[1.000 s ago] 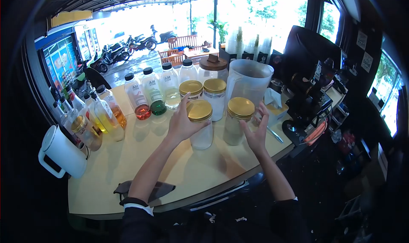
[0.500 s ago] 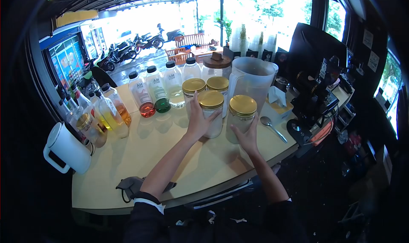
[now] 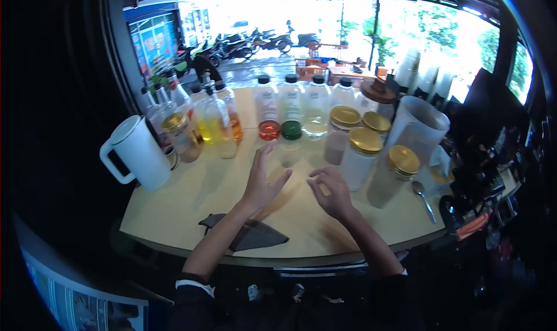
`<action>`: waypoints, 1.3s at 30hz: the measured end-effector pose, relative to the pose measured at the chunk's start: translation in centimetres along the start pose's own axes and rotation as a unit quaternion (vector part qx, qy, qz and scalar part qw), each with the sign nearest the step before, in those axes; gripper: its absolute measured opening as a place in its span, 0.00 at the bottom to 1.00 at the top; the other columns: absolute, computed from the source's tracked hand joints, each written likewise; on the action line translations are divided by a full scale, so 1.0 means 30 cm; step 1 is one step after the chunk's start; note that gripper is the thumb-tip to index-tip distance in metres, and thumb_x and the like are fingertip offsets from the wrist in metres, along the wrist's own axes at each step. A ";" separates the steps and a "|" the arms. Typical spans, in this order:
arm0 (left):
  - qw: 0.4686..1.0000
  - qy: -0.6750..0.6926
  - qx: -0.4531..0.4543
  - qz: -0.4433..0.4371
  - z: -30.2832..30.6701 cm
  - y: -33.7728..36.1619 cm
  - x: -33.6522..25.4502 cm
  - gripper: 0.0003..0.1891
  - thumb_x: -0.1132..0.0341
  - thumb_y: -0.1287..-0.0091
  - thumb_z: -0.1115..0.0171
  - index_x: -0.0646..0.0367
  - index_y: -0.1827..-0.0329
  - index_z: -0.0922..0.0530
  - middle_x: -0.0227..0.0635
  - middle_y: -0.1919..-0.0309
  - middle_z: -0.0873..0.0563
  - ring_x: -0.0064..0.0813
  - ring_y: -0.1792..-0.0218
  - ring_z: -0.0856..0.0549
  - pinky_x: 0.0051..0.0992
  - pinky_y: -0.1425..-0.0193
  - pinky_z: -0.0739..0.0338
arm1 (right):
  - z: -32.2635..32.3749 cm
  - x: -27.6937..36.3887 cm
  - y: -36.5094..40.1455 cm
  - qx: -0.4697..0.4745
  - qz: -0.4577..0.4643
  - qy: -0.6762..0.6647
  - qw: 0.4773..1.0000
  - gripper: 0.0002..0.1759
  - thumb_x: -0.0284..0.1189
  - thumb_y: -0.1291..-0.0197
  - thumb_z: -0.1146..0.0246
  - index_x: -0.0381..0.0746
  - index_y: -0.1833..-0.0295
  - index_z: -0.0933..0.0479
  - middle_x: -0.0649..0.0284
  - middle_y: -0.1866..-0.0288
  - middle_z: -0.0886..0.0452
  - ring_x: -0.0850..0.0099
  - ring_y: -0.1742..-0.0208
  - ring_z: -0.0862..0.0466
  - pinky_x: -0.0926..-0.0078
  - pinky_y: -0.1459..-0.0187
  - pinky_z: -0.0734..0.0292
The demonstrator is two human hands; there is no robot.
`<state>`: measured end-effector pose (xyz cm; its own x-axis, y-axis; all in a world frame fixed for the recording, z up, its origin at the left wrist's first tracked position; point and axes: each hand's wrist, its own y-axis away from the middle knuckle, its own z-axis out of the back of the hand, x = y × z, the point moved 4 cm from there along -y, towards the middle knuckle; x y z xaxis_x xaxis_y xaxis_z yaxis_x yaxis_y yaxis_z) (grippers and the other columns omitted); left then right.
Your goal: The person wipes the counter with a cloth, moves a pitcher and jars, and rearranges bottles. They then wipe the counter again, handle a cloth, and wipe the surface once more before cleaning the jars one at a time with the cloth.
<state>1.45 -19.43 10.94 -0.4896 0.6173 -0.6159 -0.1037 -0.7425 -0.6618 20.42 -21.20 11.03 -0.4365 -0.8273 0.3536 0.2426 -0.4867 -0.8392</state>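
Above the middle of the table, my left hand [image 3: 262, 184] is open and empty, its fingers stretched forward and the thumb apart. My right hand [image 3: 332, 193] holds nothing; its fingers are loosely bent and apart. Just right of it stands a clear jar with a gold lid [image 3: 365, 140], with a second gold-lidded jar [image 3: 393, 174] farther right. Two more such jars [image 3: 344, 116] [image 3: 377, 122] stand behind them. Beyond my left hand are clear black-capped bottles holding red liquid [image 3: 269, 129], green liquid [image 3: 291, 129] and pale liquid [image 3: 315, 125]. A dark grey cloth [image 3: 255, 236] lies below my left forearm.
A white pitcher [image 3: 139, 154] stands at the left, near syrup bottles [image 3: 217, 125] and a gold-lidded jar [image 3: 183, 138]. At the right are a large translucent jug [image 3: 415, 125], a spoon [image 3: 425, 202], a tissue box [image 3: 436, 175] and stacked cups [image 3: 409, 69]. The table's front edge [image 3: 278, 260] curves nearby.
Both hands have let go of the gold-lidded jars and moved left of them, over the table. The view has turned left, so the table's things appear farther right.
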 end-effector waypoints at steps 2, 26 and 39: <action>0.999 -0.021 -0.031 0.010 0.106 0.045 0.052 0.36 0.66 0.42 0.32 0.64 0.33 0.40 0.47 0.41 0.30 0.42 0.36 0.31 0.37 0.31 0.38 | -0.164 -0.011 -0.046 0.123 -0.055 -0.086 0.987 0.07 0.26 0.44 0.36 0.35 0.63 0.25 0.56 0.55 0.22 0.56 0.52 0.20 0.64 0.53 0.25; 0.933 -0.124 -0.310 0.138 0.792 -0.051 0.804 0.56 0.57 0.53 0.23 0.69 0.29 0.55 0.56 0.35 0.42 0.49 0.33 0.40 0.40 0.28 0.44 | -0.869 -0.012 -0.718 0.023 -0.158 -0.033 0.987 0.22 0.38 0.39 0.38 0.31 0.52 0.33 0.42 0.56 0.21 0.44 0.53 0.21 0.55 0.53 0.27; 0.958 -0.068 -0.264 0.088 0.737 -0.087 0.862 0.49 0.62 0.57 0.20 0.64 0.33 0.41 0.44 0.41 0.26 0.36 0.39 0.26 0.34 0.33 0.34 | -0.329 -0.233 -0.560 0.009 -0.148 0.052 0.988 0.21 0.38 0.40 0.36 0.34 0.52 0.31 0.54 0.61 0.19 0.58 0.59 0.19 0.59 0.56 0.26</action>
<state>-30.09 -7.30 6.19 -0.5710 0.4290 -0.6999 0.4255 -0.5745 -0.6992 10.83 -4.48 18.59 -0.5778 -0.6147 0.5370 0.1057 -0.7087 -0.6975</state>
